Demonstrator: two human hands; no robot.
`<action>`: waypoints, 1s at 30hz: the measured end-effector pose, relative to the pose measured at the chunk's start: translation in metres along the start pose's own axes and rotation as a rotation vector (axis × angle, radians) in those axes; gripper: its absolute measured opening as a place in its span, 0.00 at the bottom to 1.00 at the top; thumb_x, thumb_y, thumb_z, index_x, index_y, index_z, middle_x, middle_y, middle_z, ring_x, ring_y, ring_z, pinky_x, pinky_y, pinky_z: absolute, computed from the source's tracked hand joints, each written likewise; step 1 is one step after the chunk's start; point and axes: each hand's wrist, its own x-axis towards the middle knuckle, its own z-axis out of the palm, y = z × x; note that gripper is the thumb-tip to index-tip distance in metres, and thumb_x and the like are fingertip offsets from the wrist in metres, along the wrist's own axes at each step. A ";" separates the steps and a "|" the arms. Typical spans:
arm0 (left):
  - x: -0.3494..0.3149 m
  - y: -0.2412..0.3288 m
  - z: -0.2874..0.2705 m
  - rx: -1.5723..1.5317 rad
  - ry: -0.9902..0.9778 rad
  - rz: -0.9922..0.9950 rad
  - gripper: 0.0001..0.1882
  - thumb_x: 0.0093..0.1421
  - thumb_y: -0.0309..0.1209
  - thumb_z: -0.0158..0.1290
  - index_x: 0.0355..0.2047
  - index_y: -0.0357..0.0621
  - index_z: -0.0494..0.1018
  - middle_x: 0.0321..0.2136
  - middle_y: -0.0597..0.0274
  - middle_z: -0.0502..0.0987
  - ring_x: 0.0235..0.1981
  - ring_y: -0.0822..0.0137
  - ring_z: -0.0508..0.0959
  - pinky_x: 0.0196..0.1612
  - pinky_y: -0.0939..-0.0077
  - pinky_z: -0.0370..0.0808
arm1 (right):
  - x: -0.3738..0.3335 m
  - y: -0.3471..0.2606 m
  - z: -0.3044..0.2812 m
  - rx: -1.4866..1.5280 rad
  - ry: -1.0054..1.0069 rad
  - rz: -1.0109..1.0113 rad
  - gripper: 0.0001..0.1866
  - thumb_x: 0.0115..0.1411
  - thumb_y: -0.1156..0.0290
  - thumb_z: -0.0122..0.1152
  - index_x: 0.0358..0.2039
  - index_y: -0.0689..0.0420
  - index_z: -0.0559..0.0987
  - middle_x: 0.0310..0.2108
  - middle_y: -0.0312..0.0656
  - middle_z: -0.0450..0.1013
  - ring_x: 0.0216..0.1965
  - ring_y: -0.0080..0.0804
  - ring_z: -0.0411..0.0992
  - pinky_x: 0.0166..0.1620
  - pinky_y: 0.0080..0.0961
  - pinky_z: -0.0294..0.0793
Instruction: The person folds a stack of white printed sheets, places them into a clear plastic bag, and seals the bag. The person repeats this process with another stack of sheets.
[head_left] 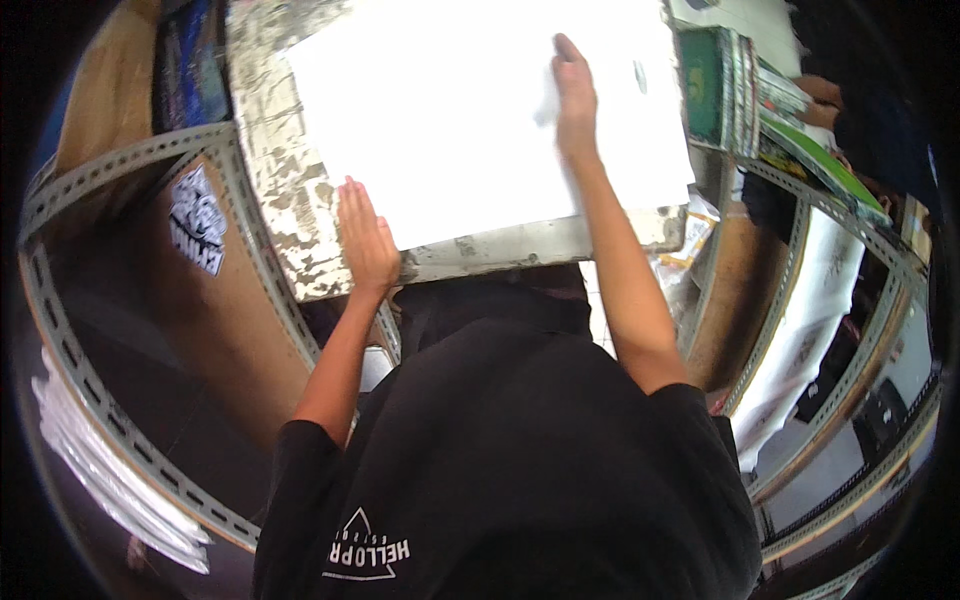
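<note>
A large white sheet (450, 150) lies slightly askew on a worn board (270, 130) with flaking, stained paint; glare washes out much of its surface. At the sheet's lower left edge rests my left hand (368, 240), its fingers straight and together, pointing away from me, partly on the sheet and partly on the board. Farther up and to the right, my right hand (576, 100) is stretched over the sheet, turned on its side with nothing visible in it. Its far fingers are partly hidden and a bit blurred. A small grey mark (641, 76) shows near the sheet's right side.
Perforated metal shelf frames (130, 160) stand on both sides. Green-edged frames (715, 85) are stacked right of the board, near another person's hand (820, 100). A plastic packet (697, 230) lies by the board's lower right corner. A brown panel (220, 300) stands left.
</note>
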 end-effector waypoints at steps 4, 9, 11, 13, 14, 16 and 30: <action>-0.002 -0.005 0.006 0.066 0.039 0.050 0.35 0.69 0.30 0.39 0.73 0.27 0.49 0.75 0.37 0.48 0.76 0.38 0.48 0.76 0.45 0.45 | -0.070 -0.036 0.091 -0.041 -0.187 -0.142 0.25 0.76 0.70 0.36 0.69 0.68 0.64 0.73 0.57 0.58 0.74 0.52 0.54 0.76 0.42 0.48; 0.002 -0.002 0.001 -0.009 0.087 0.187 0.33 0.75 0.40 0.39 0.72 0.28 0.52 0.73 0.33 0.51 0.75 0.36 0.50 0.76 0.45 0.48 | -0.172 -0.048 0.140 0.026 -0.485 0.006 0.28 0.71 0.73 0.42 0.70 0.70 0.61 0.72 0.61 0.56 0.75 0.54 0.53 0.76 0.45 0.48; 0.001 -0.008 0.006 0.075 0.067 0.137 0.33 0.75 0.39 0.33 0.72 0.26 0.52 0.73 0.32 0.52 0.75 0.36 0.51 0.75 0.45 0.49 | -0.167 -0.041 0.113 0.018 -0.382 0.020 0.28 0.71 0.73 0.41 0.69 0.70 0.62 0.71 0.61 0.58 0.74 0.54 0.55 0.75 0.45 0.51; -0.001 -0.005 0.006 0.099 0.045 0.108 0.32 0.74 0.36 0.30 0.72 0.24 0.52 0.72 0.32 0.53 0.75 0.36 0.51 0.75 0.44 0.49 | -0.150 -0.045 0.077 -0.060 -0.266 0.047 0.26 0.71 0.75 0.39 0.68 0.71 0.64 0.70 0.61 0.62 0.72 0.55 0.58 0.74 0.43 0.54; 0.001 -0.004 0.006 0.094 0.045 0.111 0.32 0.74 0.36 0.30 0.72 0.25 0.52 0.73 0.32 0.53 0.75 0.36 0.51 0.75 0.45 0.49 | -0.139 -0.048 0.057 -0.072 -0.204 0.035 0.26 0.72 0.75 0.39 0.68 0.71 0.64 0.69 0.63 0.61 0.71 0.56 0.59 0.75 0.46 0.53; 0.004 -0.003 0.004 0.085 0.047 0.132 0.32 0.74 0.35 0.30 0.72 0.25 0.51 0.73 0.33 0.52 0.74 0.37 0.52 0.76 0.45 0.48 | -0.120 -0.035 0.011 -0.149 -0.085 0.021 0.26 0.76 0.70 0.34 0.68 0.70 0.64 0.69 0.61 0.62 0.72 0.53 0.59 0.75 0.43 0.53; -0.001 -0.012 0.003 0.017 0.000 0.097 0.32 0.74 0.35 0.33 0.74 0.31 0.48 0.75 0.40 0.49 0.77 0.43 0.46 0.77 0.49 0.42 | -0.060 -0.020 -0.172 0.006 0.483 0.124 0.22 0.76 0.65 0.48 0.61 0.66 0.75 0.55 0.53 0.77 0.51 0.39 0.78 0.59 0.29 0.73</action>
